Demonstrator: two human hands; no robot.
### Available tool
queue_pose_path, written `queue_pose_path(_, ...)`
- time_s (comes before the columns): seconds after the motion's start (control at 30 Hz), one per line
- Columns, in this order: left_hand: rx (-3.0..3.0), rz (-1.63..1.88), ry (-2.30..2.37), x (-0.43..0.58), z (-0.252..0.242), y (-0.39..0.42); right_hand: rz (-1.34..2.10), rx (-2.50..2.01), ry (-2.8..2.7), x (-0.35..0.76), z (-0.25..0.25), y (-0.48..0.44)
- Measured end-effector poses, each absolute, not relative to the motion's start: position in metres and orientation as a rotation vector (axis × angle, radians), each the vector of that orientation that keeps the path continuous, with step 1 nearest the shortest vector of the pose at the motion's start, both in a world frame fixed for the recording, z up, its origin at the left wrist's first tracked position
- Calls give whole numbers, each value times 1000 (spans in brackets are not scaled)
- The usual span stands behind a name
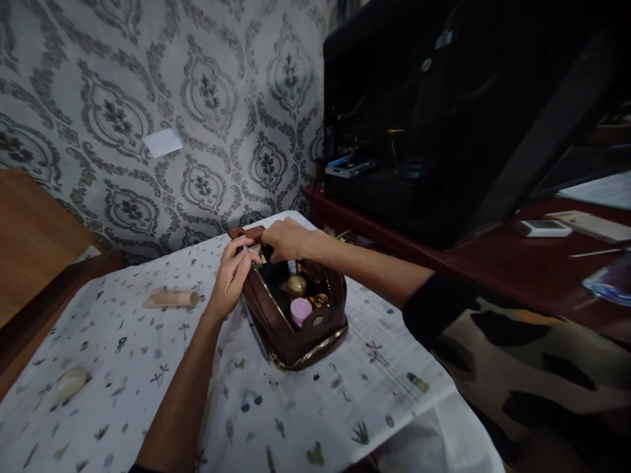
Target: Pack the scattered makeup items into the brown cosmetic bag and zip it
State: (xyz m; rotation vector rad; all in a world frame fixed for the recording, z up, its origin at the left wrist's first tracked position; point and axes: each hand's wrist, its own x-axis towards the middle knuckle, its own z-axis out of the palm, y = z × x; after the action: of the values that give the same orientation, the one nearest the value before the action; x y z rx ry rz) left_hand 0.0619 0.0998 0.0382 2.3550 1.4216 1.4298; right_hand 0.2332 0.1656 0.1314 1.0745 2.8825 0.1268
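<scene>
The brown pouch [300, 335] stood open in the middle of the table [276, 420]. At its eleven o'clock corner the left hand [231, 277] pinched the rim, fingers pressed together. The right hand [286, 240] curled over the twelve o'clock end; whether it gripped anything I could not tell.
</scene>
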Motion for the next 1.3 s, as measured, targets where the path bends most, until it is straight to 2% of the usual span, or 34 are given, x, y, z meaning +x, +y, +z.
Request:
queue_pose_path(0.4,2356,1422,1426,65,39,100,8,1117,2943,205,109,198)
queue_pose_path(0.87,2357,1420,1412,65,40,99,-51,1030,3036,203,109,193)
queue_pose_path(1.07,2355,1401,1418,65,40,99,203,960,3178,247,120,159)
queue_pose_path(1.3,2353,1405,1405,66,40,98,96,897,2744,269,122,126)
